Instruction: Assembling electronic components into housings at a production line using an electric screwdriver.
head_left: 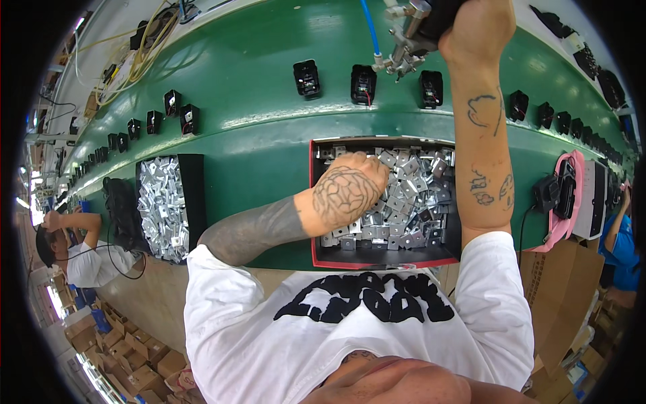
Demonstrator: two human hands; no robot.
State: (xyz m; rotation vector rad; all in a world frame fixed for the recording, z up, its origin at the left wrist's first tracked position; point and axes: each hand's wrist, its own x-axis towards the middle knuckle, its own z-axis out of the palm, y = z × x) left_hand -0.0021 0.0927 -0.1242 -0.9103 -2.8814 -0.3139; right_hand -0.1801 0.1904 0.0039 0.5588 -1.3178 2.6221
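Observation:
My left hand is closed over small silvery metal brackets in a black box with a red rim. Its fingertips are tucked under and hidden, so anything in them does not show. At the top, my right hand grips a black-and-metal nozzle tool with a blue hose. The tool's tip is just above the gap between two black housings with thin wires, a middle one and a right one. Another black housing stands to their left.
A second black box of brackets stands left on the green bench. More black housings line up to both sides. A pink bag lies right. Other people sit left and right; cartons are stacked behind.

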